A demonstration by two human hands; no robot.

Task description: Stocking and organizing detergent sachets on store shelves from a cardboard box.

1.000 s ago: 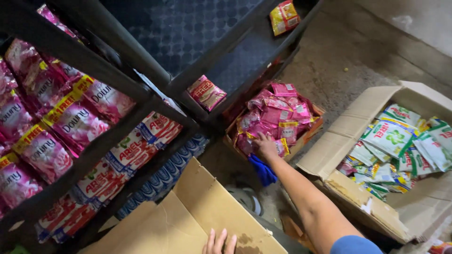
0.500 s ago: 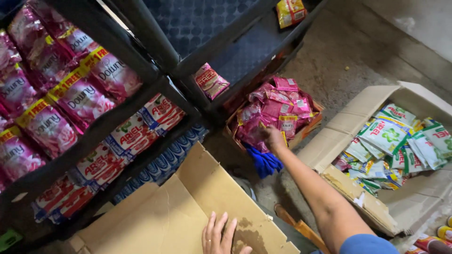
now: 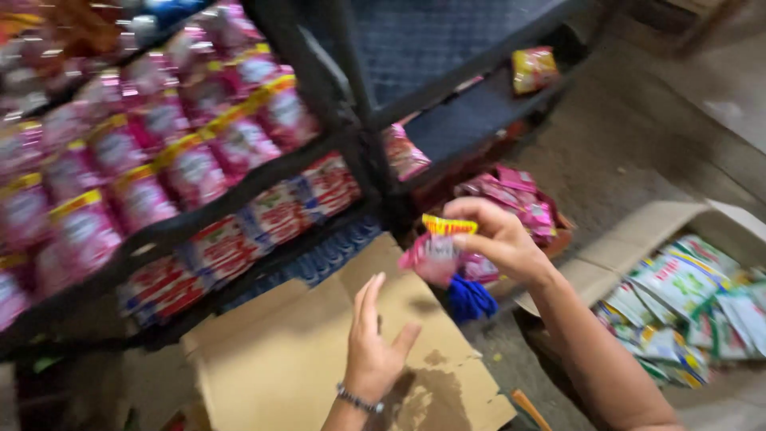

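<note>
Pink sachet, seemingly pinched in right hand; left hand spread wide.

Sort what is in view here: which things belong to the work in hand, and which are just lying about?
In hand:
- right hand gripping a pink sachet with a yellow top
- left hand, open over the flattened brown cardboard
- box of pink sachets

Lying about:
- cardboard box of green-and-white sachets
- black shelves with pink packets
- blue cloth

Your two hands and forearms are bare; a thin beaded bracelet circles your left hand's wrist.
</note>
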